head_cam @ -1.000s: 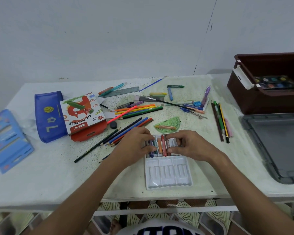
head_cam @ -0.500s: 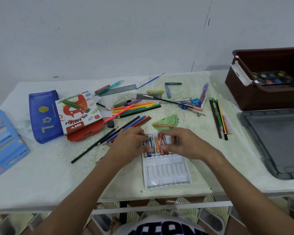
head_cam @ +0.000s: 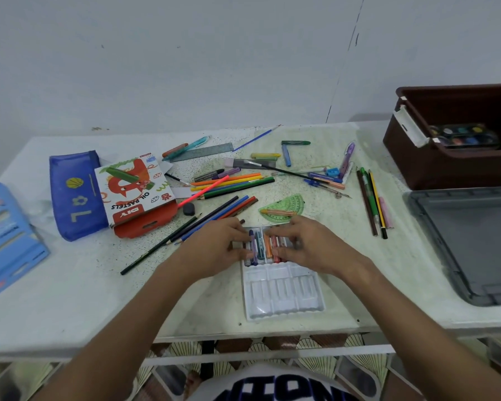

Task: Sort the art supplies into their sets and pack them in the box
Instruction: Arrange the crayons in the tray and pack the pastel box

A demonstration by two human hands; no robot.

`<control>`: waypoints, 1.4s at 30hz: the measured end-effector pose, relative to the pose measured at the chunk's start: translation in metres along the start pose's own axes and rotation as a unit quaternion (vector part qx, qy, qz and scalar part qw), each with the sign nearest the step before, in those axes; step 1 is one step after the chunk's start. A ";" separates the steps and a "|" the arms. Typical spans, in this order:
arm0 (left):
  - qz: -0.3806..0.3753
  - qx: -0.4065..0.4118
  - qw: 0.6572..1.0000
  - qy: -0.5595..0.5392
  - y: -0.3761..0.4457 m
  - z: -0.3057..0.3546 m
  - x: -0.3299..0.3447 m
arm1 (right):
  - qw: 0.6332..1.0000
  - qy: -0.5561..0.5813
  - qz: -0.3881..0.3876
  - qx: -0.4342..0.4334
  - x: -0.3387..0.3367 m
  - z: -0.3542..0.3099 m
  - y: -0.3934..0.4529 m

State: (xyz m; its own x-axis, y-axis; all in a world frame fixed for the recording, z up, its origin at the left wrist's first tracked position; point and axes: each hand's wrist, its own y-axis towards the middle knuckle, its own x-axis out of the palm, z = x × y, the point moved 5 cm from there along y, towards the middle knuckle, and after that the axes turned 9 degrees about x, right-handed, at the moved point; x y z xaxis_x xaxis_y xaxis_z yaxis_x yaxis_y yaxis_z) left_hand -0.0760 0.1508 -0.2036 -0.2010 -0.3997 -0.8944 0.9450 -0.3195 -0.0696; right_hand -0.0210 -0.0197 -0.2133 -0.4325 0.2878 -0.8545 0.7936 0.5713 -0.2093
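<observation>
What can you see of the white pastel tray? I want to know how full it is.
The white pastel tray is thin moulded plastic with ribbed slots, lying flat near the table's front edge. Its far row holds several oil pastels, purple, dark green, orange and red among them; the near row is empty. The left hand and right hand rest fingertips on the pastels.

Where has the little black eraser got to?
The small black eraser lies left of centre on the white table, just right of the red oil pastels box, by the pink pencil.
</observation>
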 end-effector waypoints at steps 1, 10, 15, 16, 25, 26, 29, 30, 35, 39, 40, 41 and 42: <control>-0.005 -0.003 1.000 0.010 0.001 0.001 0.000 | 1.000 -0.003 -0.001 -0.002 0.000 -0.001 -0.001; -0.006 -0.007 0.998 0.067 0.003 0.009 0.001 | 1.000 0.002 0.005 0.020 0.005 0.000 0.001; 0.017 -0.018 0.999 0.020 0.000 0.005 0.002 | 1.000 0.004 0.022 0.012 0.004 -0.007 0.005; 0.014 -0.020 1.000 0.015 0.000 0.004 0.003 | 1.000 -0.006 0.025 0.010 0.005 -0.008 0.006; -0.003 -0.026 0.999 -0.036 0.006 -0.003 0.004 | 0.999 -0.023 0.021 0.024 0.007 -0.004 0.008; -0.002 -0.024 0.999 -0.040 0.006 -0.003 0.004 | 0.999 -0.021 0.019 0.022 0.008 -0.004 0.009; 0.005 -0.008 0.998 -0.069 0.004 -0.006 -0.001 | 1.000 0.001 0.013 0.006 0.003 -0.009 0.012; 0.015 -0.010 0.996 -0.083 0.003 -0.009 -0.006 | 1.000 0.019 0.010 0.006 -0.002 -0.012 0.015; 0.098 -0.087 0.986 -0.099 0.005 -0.049 -0.053 | 0.990 0.131 0.047 -0.002 -0.035 -0.029 0.050; 0.176 -0.140 0.973 -0.059 0.016 -0.099 -0.092 | 0.986 0.150 0.063 -0.038 -0.045 -0.043 0.100; 0.175 -0.148 0.973 -0.038 0.021 -0.110 -0.098 | 0.989 0.128 0.065 -0.045 -0.045 -0.046 0.114; 0.167 -0.153 0.974 -0.021 0.027 -0.120 -0.102 | 0.990 0.108 0.068 -0.052 -0.045 -0.050 0.127; 0.155 -0.156 0.976 -0.007 0.034 -0.128 -0.104 | 0.992 0.095 0.065 -0.055 -0.044 -0.052 0.140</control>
State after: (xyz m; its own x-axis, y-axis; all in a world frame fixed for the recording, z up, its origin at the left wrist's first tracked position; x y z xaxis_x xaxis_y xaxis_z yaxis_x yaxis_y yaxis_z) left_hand 0.0099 0.2916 -0.1690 0.1057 -0.4480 -0.8878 0.9930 0.0943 0.0707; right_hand 0.0871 0.0877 -0.1804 -0.4109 0.4975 -0.7639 0.8010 0.5972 -0.0419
